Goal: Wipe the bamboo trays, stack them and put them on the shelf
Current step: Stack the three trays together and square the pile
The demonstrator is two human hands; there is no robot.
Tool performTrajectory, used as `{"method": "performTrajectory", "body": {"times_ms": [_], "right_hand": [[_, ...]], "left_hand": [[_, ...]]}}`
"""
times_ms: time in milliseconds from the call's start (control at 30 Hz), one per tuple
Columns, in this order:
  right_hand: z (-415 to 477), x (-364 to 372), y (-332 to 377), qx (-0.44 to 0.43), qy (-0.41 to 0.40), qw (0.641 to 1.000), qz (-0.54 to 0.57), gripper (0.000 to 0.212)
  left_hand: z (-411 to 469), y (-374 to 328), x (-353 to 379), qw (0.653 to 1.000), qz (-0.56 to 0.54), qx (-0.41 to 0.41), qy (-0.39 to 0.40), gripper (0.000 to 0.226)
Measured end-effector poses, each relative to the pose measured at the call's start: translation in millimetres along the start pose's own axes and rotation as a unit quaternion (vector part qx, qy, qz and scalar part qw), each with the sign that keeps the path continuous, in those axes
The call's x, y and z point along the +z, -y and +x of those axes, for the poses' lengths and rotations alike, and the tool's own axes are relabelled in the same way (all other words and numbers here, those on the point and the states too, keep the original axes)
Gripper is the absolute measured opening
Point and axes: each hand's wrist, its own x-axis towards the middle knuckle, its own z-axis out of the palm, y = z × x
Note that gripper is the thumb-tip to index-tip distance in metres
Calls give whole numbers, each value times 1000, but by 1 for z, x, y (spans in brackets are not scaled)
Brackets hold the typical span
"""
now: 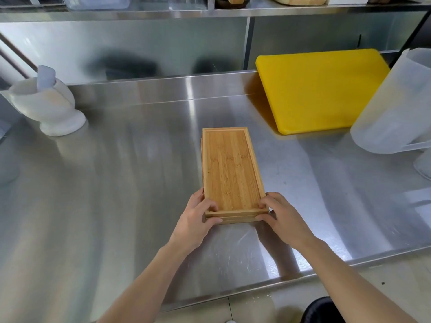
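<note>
Bamboo trays (pixel 231 171), stacked, long axis running away from us; we clasp the near corners, left hand (pixel 198 215) and right hand (pixel 281 215) equally close.

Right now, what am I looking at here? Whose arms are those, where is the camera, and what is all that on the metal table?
There is no machine here: a person is working with bare hands, and the single picture comes from a camera worn on their head, looking forward and down. That is why two arms reach in from the bottom.

The left hand and right hand grip the near corners of a stack of bamboo trays, which seems to rest on a steel counter. The edges show several trays; the exact number is hard to tell.

Also on the counter: a yellow cutting board propped at the back right, a translucent plastic jug at the right edge, and a white mortar with a pestle on the left. A steel shelf runs above the back wall.
</note>
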Motion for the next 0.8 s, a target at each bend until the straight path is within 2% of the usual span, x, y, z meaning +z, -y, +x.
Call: {"method": "performTrajectory", "body": {"times_ms": [33,133,233,400,433,500,533,600,633,733,800], "right_hand": [[0,0,0,0,-1,1000,-2,11],[0,1,-1,-1,-2,1000,-7,10],[0,1,-2,-6,-5,1000,-9,12],[0,1,-3,2,4,1000,4,21],[0,0,-2,7,9,1000,20,29],[1,-3,0,33,7,995,96,43],[2,-5,2,55,0,987,152,47],[9,-10,5,104,-10,964,246,49],[14,-11,6,128,-7,953,274,50],[37,-11,9,149,33,934,321,49],[52,-11,14,147,51,927,341,50]], "left_hand": [[0,-1,0,1000,-6,-4,-4,13],[-1,-2,1,1000,-12,-4,-15,32],[-2,-3,1,1000,-5,-2,-20,39],[-5,-1,3,1000,-6,-5,-21,23],[-5,-1,2,1000,-25,-11,-16,26],[-4,-7,-1,990,-129,-60,-2,48],[0,-10,-4,978,-192,-85,2,59],[13,-10,-8,954,-271,-131,9,67],[23,-7,-9,944,-291,-157,13,69],[51,1,-11,932,-308,-190,24,97],[66,-1,-12,931,-308,-192,30,96]]}}
